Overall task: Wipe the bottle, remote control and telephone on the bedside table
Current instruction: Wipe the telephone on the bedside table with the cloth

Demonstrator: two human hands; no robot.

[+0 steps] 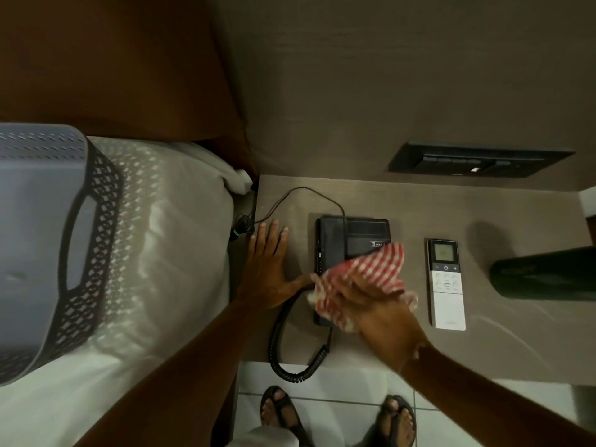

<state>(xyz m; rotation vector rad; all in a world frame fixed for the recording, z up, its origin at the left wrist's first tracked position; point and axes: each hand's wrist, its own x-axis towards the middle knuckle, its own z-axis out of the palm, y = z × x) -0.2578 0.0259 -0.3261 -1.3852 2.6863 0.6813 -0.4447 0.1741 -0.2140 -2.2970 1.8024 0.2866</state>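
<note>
Telephone (351, 243) at mid-table under wiping: right hand (383, 314) clenches the red-checked cloth (364, 279) against it, while left hand (269, 269), fingers spread and holding nothing, presses flat beside it, probably as a brace; remote control (446, 285) and bottle (545, 274) wait rightward.

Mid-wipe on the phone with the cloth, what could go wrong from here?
The coiled cord hangs off the bedside table's front edge; a snag by the right hand or cloth could drag the telephone. The remote control lies just right of the cloth and could be swept aside. The dark bottle stands further right, possibly tippable later.
</note>
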